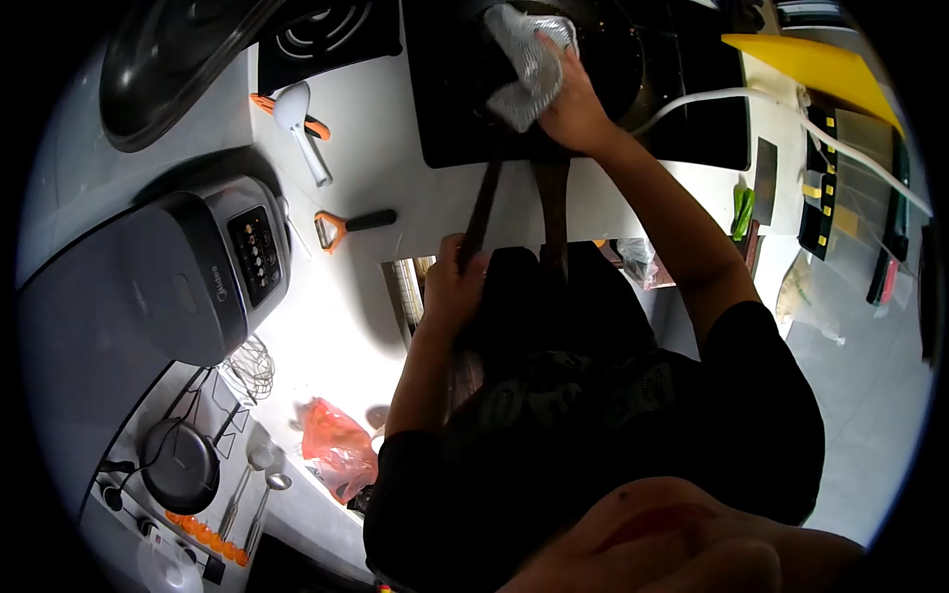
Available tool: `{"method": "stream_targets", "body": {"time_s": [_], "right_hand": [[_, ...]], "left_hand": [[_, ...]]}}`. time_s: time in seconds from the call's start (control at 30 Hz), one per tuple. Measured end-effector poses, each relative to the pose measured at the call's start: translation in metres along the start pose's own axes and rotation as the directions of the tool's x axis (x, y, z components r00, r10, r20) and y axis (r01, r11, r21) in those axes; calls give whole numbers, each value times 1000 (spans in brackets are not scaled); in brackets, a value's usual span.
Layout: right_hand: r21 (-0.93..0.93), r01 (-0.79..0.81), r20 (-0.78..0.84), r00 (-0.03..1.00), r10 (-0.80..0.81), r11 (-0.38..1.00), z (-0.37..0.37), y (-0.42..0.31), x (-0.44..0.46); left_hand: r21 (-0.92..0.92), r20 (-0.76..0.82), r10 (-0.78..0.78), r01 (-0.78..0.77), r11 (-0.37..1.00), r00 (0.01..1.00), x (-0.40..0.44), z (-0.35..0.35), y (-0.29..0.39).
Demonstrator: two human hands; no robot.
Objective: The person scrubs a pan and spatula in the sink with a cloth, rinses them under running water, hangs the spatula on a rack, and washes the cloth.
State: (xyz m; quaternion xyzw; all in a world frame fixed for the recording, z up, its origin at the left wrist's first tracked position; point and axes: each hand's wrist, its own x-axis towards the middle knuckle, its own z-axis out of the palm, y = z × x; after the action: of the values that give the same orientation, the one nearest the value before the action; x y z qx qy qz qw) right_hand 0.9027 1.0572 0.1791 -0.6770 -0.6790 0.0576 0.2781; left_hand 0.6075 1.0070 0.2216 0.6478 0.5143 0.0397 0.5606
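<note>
My left hand [457, 287] is closed around a long dark utensil handle [482, 208], which slants up toward the stove. The far end of that utensil is lost in shadow. In my right hand [573, 111] is a crumpled silvery packet [531, 69], gripped by its side and tilted over a dark pan [621, 64]. The packet's opening and contents cannot be made out. A brown wooden handle [552, 198] juts from the pan toward my body, with neither hand on it. Beneath the pan is the black cooktop [707, 138].
A grey rice cooker [222, 267] stands at left. Near it lie a peeler [354, 221], a pale spoon [297, 124] and a whisk [247, 371]. A small black pan [180, 465] and a red plastic bag [336, 445] are lower left. A white cord [751, 92] and green pepper [743, 210] are right.
</note>
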Motion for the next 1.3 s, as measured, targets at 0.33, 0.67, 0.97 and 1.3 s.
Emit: {"method": "stream_targets", "body": {"time_s": [0.33, 0.67, 0.97, 1.3], "right_hand": [[-176, -61, 105, 991, 81, 982, 18, 20, -5], [-105, -146, 273, 947, 170, 984, 8, 54, 28], [362, -742, 158, 645, 748, 564, -3, 60, 39], [870, -368, 490, 570, 660, -328, -29, 77, 2]], "left_hand": [[14, 47, -3, 2, 1000, 999, -2, 1, 5], [-8, -101, 35, -36, 999, 994, -2, 7, 3], [28, 28, 18, -19, 999, 999, -2, 5, 4], [4, -5, -4, 4, 1000, 1000, 0, 2, -2]]}}
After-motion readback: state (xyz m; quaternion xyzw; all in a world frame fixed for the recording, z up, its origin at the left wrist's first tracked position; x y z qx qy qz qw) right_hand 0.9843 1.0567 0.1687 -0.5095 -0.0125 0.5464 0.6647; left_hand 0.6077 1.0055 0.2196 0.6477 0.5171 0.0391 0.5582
